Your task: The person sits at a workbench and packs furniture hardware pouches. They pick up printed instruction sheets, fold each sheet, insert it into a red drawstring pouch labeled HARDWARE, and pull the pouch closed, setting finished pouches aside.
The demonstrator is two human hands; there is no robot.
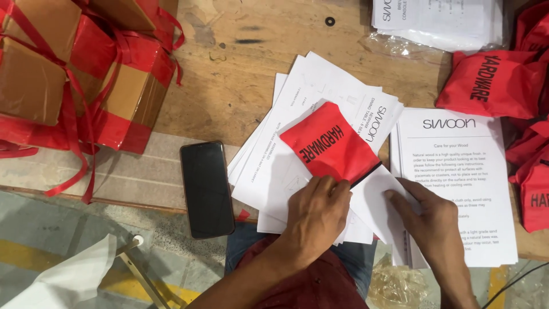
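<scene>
Lower centre of frame: left hand (316, 214) lies palm-down on a fanned stack of white printed sheets (303, 131), fingers curled over the near edge of a small red drawstring pouch (330, 143) with black lettering. The pouch rests flat on top of the sheets, tilted, its closed end toward the upper right; grip looks like a light pinch on pouch and paper together (what is inside the pouch cannot be told).

Right hand (434, 220), lower right of centre, fingers spread and pressing on the white sheet just under the pouch, thumb tucked at the paper's edge; holding paper down, not clenched.

Right of the hands: a separate white care leaflet (457, 171) lying flat on the wooden table (229, 74). Right edge: a heap of more red pouches (494, 83), shut, contents hidden. Top right: a clear plastic bag holding white printed papers (434, 20).

Upper left: brown cardboard boxes wrapped in red tape (86, 63), sealed. Left of the sheets: black smartphone (207, 189), screen dark, lying at the table's near edge
</scene>
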